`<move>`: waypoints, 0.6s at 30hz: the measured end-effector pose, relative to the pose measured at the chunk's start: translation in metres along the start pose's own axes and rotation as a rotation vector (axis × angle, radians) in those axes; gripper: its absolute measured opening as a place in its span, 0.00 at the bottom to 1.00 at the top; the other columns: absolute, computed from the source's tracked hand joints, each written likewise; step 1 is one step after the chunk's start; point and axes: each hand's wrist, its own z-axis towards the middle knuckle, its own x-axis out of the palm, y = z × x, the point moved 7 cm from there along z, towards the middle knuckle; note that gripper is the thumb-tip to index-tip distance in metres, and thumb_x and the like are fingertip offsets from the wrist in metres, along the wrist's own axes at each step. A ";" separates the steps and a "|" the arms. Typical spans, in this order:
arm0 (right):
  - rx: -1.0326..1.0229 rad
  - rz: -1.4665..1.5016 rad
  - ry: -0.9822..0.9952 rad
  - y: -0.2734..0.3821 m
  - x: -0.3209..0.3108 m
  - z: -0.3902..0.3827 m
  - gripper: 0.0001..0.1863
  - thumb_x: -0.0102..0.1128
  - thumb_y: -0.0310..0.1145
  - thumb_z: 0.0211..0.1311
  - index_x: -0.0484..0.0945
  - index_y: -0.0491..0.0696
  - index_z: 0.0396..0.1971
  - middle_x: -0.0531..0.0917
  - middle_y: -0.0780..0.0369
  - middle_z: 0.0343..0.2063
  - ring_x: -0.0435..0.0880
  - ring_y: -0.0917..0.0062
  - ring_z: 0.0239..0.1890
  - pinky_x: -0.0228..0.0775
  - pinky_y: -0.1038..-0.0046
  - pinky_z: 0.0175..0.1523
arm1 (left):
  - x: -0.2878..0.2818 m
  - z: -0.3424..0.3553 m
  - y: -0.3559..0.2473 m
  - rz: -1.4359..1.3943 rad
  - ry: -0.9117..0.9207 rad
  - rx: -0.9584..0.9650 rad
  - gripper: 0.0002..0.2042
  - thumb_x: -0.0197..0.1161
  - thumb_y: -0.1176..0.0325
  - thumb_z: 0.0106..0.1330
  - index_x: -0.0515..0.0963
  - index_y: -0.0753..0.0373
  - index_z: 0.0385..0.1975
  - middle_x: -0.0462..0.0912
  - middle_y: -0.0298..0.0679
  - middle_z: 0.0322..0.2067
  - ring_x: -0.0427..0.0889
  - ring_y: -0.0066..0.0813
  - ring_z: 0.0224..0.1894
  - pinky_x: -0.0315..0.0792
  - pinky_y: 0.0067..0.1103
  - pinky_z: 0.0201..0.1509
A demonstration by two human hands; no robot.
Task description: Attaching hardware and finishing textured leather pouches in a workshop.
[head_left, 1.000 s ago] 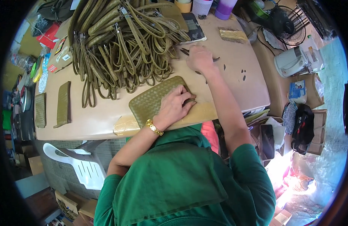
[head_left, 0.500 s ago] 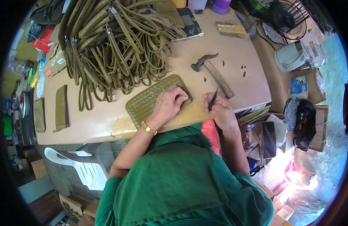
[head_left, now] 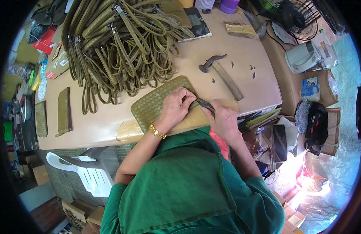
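An olive woven pouch [head_left: 149,104] lies flat at the near edge of the table. My left hand [head_left: 175,105] rests across it, thumb and fingertips pinched together at its right end. Whether something small sits in that pinch is hidden. Closed in my right hand [head_left: 225,121] is a slim dark tool [head_left: 205,104], its tip close beside my left fingertips at the pouch's end. The tool's exact kind does not show. Beyond my right hand lies a hammer [head_left: 226,80] with a wooden handle and dark metal head.
A big heap of olive woven straps [head_left: 122,50] covers the far left of the table [head_left: 262,89]. Two narrow woven pieces, one a flat olive strip [head_left: 64,113], lie at left. Small dark bits [head_left: 252,72] are scattered right of the hammer. A white chair [head_left: 90,177] stands below left.
My right hand has moved left and turned, bringing the dark tool from pointing upward to the pouch's end. My left hand stays nearly in place.
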 end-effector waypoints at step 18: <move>0.013 0.616 -0.117 -0.001 -0.015 0.028 0.12 0.50 0.36 0.69 0.73 0.42 0.40 0.79 0.59 0.20 0.80 0.69 0.24 0.71 0.67 0.33 | -0.040 -0.017 -0.040 0.325 -0.087 0.283 0.15 0.62 0.78 0.56 0.76 0.62 0.45 0.79 0.43 0.33 0.78 0.43 0.34 0.75 0.30 0.40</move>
